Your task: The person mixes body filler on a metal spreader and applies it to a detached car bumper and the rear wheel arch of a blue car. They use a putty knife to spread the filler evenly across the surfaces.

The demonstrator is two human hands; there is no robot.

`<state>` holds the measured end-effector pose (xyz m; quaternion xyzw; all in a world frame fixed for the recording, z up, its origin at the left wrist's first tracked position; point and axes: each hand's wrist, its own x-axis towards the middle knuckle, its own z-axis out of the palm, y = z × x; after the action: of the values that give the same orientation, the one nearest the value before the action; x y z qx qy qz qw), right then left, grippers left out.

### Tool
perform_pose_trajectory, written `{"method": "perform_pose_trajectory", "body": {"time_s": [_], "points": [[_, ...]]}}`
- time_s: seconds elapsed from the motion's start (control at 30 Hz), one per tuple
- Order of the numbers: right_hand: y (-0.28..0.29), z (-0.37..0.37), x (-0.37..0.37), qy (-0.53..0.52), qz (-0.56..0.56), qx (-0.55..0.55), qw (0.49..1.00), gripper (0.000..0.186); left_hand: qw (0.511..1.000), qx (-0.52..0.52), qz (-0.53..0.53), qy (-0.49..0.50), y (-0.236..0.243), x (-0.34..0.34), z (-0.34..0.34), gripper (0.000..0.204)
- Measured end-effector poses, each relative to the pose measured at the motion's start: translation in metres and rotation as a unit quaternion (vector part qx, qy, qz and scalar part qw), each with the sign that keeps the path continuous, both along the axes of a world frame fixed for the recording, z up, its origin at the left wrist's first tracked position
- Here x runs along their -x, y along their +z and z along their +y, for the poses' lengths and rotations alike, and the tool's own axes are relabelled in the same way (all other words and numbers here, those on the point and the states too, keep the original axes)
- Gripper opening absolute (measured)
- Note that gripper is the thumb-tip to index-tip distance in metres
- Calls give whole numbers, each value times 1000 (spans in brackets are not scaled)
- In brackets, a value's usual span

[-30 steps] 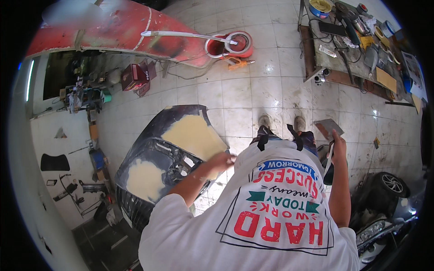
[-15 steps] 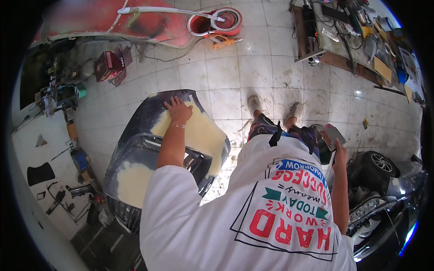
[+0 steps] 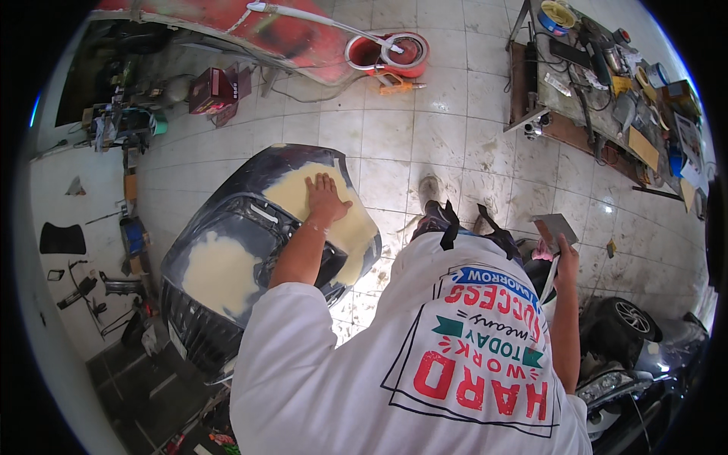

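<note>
A dark car bumper [image 3: 227, 176] with cream filler patches stands on the left. My left hand [image 3: 326, 199] lies flat, fingers stretched, on the larger filler patch [image 3: 292, 186] near the bumper's far end. Another filler patch [image 3: 220, 273] covers the nearer part of it. On the right, beside my hip, my right hand [image 3: 566, 265] is closed on a flat rectangular piece [image 3: 560, 230], grey on one part and reddish brown on the other; its exact kind is unclear. A thin white strip [image 3: 551, 277] shows beside that hand.
A cluttered workbench [image 3: 557, 98] stands at the far right. Ahead are a red bucket [image 3: 419, 64] with a mop [image 3: 326, 20] and an orange tool [image 3: 396, 85]. A dark red box [image 3: 214, 91] sits at the far left. A car part with a wheel [image 3: 633, 317] is at the right.
My left hand has shifted slightly across the filler, toward the bumper's right side. The view has also moved, showing more of the workbench. My right hand keeps its hold on the flat piece.
</note>
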<state>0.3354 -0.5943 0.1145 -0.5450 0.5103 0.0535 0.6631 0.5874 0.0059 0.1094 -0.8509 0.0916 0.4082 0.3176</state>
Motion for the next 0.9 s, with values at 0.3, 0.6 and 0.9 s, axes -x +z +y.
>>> {"method": "perform_pose_trajectory", "body": {"time_s": [0.3,0.6,0.9], "points": [[-5,-17,40,-3,17,-9,1000,39,1000,-11,-1,11,14,48,-25,103],[-30,-23,44,47,-15,-29,998,40,999,-4,33,-6,40,107,-64,108],[-60,-29,48,25,21,4,999,37,895,324,292,94,30,193,-97,56]]}}
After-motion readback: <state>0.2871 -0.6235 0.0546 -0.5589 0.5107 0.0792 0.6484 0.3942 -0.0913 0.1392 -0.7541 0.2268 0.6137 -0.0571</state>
